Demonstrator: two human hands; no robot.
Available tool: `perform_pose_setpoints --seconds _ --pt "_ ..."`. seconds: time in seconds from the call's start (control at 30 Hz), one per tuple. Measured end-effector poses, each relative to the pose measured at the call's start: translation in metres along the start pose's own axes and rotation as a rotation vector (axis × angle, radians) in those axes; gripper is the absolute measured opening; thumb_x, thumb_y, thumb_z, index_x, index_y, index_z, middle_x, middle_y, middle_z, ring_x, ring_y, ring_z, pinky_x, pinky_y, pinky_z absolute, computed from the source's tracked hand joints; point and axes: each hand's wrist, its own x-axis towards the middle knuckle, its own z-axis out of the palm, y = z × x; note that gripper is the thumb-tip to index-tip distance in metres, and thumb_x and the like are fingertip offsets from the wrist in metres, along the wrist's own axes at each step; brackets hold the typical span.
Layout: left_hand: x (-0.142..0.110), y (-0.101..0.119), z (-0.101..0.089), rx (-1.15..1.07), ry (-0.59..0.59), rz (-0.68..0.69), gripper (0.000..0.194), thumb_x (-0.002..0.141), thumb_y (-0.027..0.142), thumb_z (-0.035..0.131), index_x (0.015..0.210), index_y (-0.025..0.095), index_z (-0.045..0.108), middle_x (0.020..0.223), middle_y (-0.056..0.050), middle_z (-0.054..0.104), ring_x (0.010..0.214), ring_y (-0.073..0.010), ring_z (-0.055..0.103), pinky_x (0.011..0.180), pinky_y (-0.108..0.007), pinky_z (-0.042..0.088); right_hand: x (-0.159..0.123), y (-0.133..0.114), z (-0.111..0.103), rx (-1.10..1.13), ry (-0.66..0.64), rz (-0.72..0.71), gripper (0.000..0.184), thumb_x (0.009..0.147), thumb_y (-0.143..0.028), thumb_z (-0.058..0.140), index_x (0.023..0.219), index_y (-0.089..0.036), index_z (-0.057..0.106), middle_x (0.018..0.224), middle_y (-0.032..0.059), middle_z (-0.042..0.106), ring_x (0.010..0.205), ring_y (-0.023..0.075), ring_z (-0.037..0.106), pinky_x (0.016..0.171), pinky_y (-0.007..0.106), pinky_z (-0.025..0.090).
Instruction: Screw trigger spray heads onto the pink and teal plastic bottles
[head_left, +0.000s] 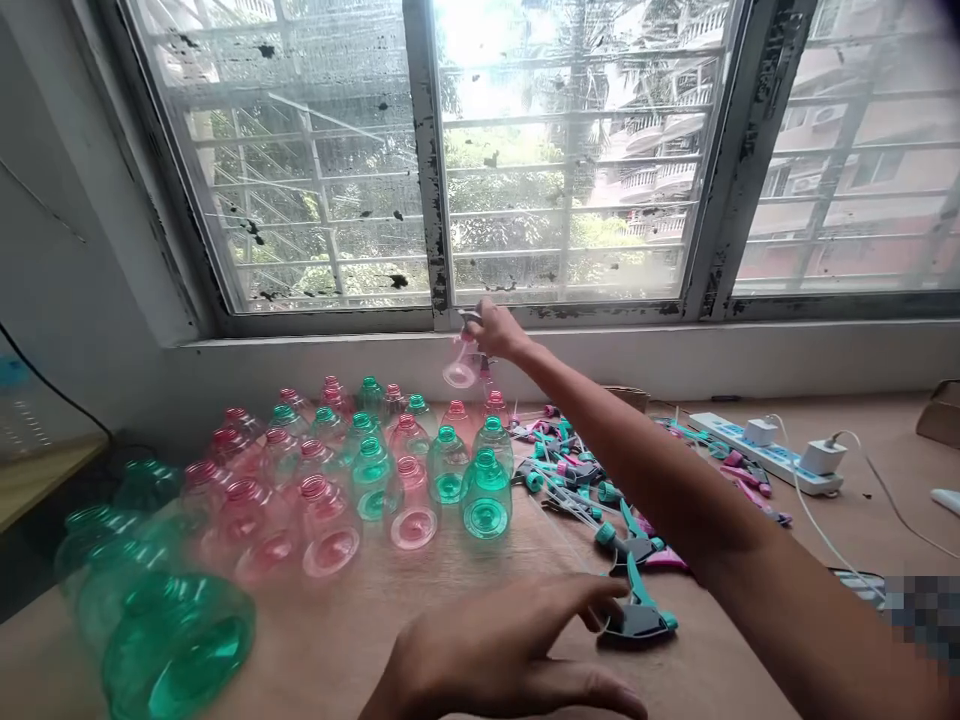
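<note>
Bottle of see-through pink hangs below the right hand, fingers clamped around its top, open-necked bottles stand left of them, and the left hand, fingers parted, is beside a teal-and-grey spray head.

Bottles stand on my counter at left. Trigger heads lie to their right; a power strip lies right of these. The window is behind the counter. My right hand holds one bottle above the rear of the group. My left hand is in front, at the nearest trigger head.
</note>
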Motion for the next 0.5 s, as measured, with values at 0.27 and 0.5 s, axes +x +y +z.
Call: perform_pose_setpoints --seconds 0.27,0.5 --pt "-0.001 0.005 -0.008 0.003 -0.01 0.016 0.057 0.093 0.057 0.06 0.132 0.016 0.064 0.13 -0.013 0.074 0.116 -0.0295 0.071 0.098 -0.035 0.057 0.005 0.03 0.073 -0.386 -0.128 0.314 0.032 0.098 -0.03 0.066 0.128 -0.019 0.062 0.13 0.0094 0.067 0.106 0.0275 0.07 0.088 0.049 0.06" --pt "-0.008 0.007 -0.019 -0.01 0.04 0.126 0.034 0.096 0.031 0.065 0.123 0.013 0.072 0.12 -0.013 0.08 0.109 -0.0231 0.077 0.091 -0.019 0.056 0.002 0.054 0.093 -0.477 -0.178 0.342 0.032 0.098 -0.03 0.066 0.128 -0.02 0.062 0.131 0.0094 0.067 0.106 0.0273 0.07 0.088 0.049 0.06"
